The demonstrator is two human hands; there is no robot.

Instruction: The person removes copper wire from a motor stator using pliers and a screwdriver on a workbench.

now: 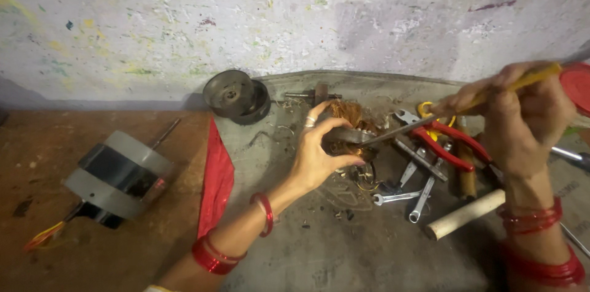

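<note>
A paint-flecked, scuffed wall (295, 15) rises behind a low work surface, part bare brown board (92, 255), part covered by a grey woven sack cloth (369, 255) bearing faint printed marks too worn to read.

The person's left hand (319, 154) is curled around a small motor stator (347, 138), fingers over its top and thumb below, so that the metal ring and the copper winding (344, 111) above it show between them. The right hand (522, 117), raised to the right of the left one, is closed around the yellow handle of a screwdriver (424, 123); its long dark shaft slants down and left until the tip meets the stator at the edge of the left hand's fingers.

Under the shaft, between the two hands, lie red-handled pliers (452, 141), several steel spanners (402, 194) and a pale wooden dowel (464, 213) just below the right wrist. A round red lid (578, 86) shows at the frame edge beside the right hand.

Beyond the left hand, against the wall, sit a dark round motor end cover (236, 95) and a short rotor shaft (313, 94). Left of the left forearm lies a red cloth (215, 181), and well beyond that a grey and black cylindrical motor (117, 181) with yellow and red wires.
</note>
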